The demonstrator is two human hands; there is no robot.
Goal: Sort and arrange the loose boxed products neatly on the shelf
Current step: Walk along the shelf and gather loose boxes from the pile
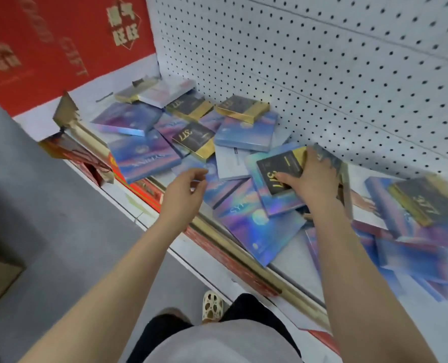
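Observation:
Loose boxes lie scattered over the white shelf. Several are flat holographic blue-purple boxes; others are smaller black-and-gold boxes marked 377. My right hand grips one black-and-gold 377 box, thumb on its face, fingers over its gold far edge; it lies on a holographic box. My left hand hovers over the shelf's front part with loosely curled fingers and holds nothing. Another 377 box sits blurred at the far right on a stack of holographic boxes.
A white pegboard wall backs the shelf. Large red gift cartons stand at the far left. Opened red-and-gold packaging leans at the shelf's left end. A gold-and-red strip runs along the front edge. Grey floor and my sandalled foot are below.

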